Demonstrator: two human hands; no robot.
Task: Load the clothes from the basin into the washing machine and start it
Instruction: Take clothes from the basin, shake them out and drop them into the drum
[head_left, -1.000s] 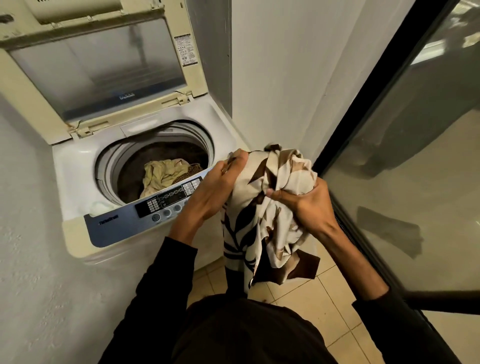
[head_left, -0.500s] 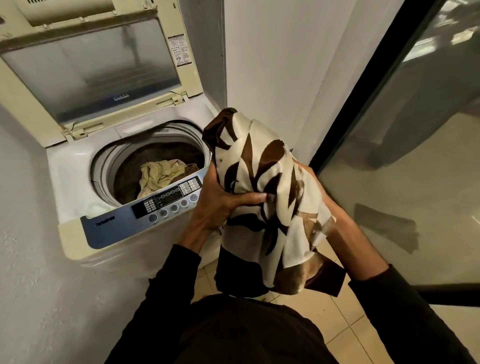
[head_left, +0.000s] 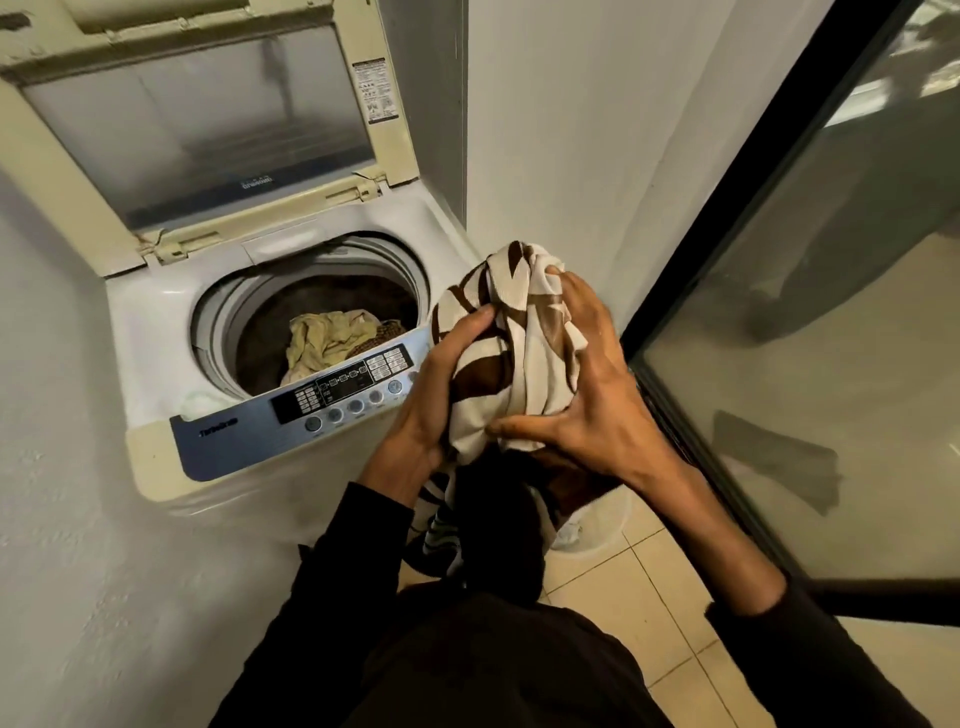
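A cream cloth with brown leaf print (head_left: 511, 332) is bunched between both hands, just right of the washing machine's control panel (head_left: 332, 400). My left hand (head_left: 441, 395) grips its left side and my right hand (head_left: 587, 384) wraps over its right side. The cloth's dark lower end hangs down toward the white basin (head_left: 597, 525), which shows only as a rim below my right wrist. The top-loading washing machine (head_left: 156, 332) stands at the left with its lid (head_left: 197, 119) raised. A yellowish garment (head_left: 327, 338) lies inside the drum.
A white wall runs along the left of the machine, and another stands behind it. A black-framed glass door (head_left: 810, 322) fills the right side. Beige floor tiles (head_left: 649, 613) lie below.
The patterned cloth was lifted and gathered up, then bunched tighter. My right hand moved from beneath the cloth to over its right side. The bundle now sits lower, close to the panel.
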